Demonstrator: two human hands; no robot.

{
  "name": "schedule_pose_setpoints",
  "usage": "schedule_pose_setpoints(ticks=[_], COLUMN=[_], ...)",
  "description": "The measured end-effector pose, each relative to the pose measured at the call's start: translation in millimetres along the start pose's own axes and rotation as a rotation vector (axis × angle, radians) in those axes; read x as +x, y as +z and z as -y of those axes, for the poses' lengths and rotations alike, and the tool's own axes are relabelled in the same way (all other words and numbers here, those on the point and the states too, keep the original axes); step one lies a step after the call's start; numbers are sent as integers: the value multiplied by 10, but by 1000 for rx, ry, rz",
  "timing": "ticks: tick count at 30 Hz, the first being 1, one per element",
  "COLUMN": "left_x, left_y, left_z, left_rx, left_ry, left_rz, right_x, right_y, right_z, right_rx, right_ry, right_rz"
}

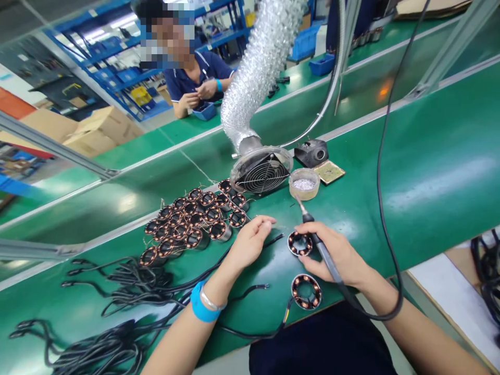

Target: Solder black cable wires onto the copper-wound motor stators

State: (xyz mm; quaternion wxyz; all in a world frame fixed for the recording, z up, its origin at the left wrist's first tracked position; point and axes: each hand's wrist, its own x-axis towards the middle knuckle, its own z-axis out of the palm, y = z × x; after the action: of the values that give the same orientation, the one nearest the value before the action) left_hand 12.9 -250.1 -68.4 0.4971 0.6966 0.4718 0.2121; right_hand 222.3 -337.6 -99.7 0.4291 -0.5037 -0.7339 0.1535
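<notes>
My left hand (252,242) is closed, fingers pressed together, above the green bench. A faint thin wire seems to run through it from the upper left. In my right hand (339,255) lies a soldering iron (326,260), its tip pointing up toward a round pot (304,185) of silvery bits. The thumb and fingers of that hand also reach around a copper-wound motor stator (300,243) on the bench. Nearer my body lies a second stator (306,291) with a black cable (273,333) joined to it. Other cable ends lie beneath my left hand.
Many stators (195,219) stand grouped at left, before a fume extractor fan (265,174) on a foil duct (253,73). Bundled black cables (128,291) cover the left front. An iron holder (312,152) stands behind the pot. Across the bench sits a co-worker (199,78).
</notes>
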Motion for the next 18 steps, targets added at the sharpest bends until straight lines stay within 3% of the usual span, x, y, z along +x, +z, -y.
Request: schedule_pose_setpoints(ticks=[3,5,11,18], left_x=[-64,-103,-140,-60], left_y=[25,15,-43,129], left_z=[-5,4,-50,-217], left_rx=[21,51,-56,-450], left_ry=[-1,-21,-115,-326], left_rz=[155,196,210,190], right_x=[-70,-85,-78,-87], right_y=[-30,-18,71,112], right_z=[-13,-25,-30,-19], right_rx=[155,195,213,184], right_ry=[-12,11,1,-14], right_rz=[111,139,92,39])
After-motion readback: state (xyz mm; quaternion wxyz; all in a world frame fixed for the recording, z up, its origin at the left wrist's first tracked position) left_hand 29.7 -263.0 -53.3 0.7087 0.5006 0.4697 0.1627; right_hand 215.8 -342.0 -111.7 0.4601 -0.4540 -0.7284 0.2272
